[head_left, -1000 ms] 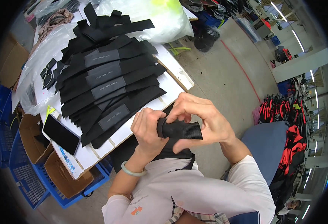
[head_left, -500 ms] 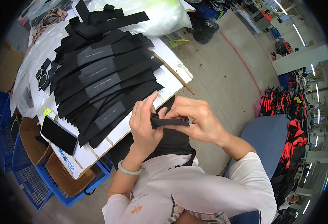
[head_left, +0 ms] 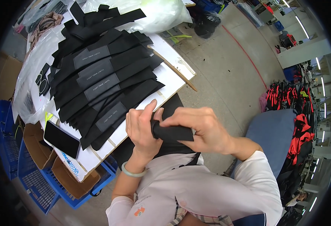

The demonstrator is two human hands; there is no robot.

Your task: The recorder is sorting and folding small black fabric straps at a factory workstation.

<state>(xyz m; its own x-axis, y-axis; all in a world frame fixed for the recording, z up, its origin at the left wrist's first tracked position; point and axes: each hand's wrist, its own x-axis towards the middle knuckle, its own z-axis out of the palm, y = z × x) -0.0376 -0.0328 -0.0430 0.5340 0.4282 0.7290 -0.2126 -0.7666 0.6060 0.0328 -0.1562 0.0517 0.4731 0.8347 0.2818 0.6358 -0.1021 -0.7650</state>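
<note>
Rolled from edge-on to broad side up since half a second ago, the short black fabric strap (head_left: 176,133) is held between both hands, just off the near edge of the white tabletop (head_left: 178,59). From my remote seat I see the left hand (head_left: 140,130) curled around its thicker end, forefinger raised, and the right hand (head_left: 207,130) pinching the other end between thumb and fingers. I judge the step in hand as turning and shaping the strap; the next move seems to call for a steady two-sided grip, since the material looks springy. Its upper face is smooth and matte, its end square-cut.

On the tabletop, long flat black fabric bands (head_left: 129,73) overlap in a fan, carrying grey rectangular patches (head_left: 95,72). A glossy black-screened phone (head_left: 62,139) lies at the tabletop's near left corner; crinkled translucent plastic sheeting (head_left: 169,16) bulges along its far side. Below it, leftward, open brown cardboard boxes (head_left: 69,177) sit among blue latticed plastic crates (head_left: 39,190).
</note>
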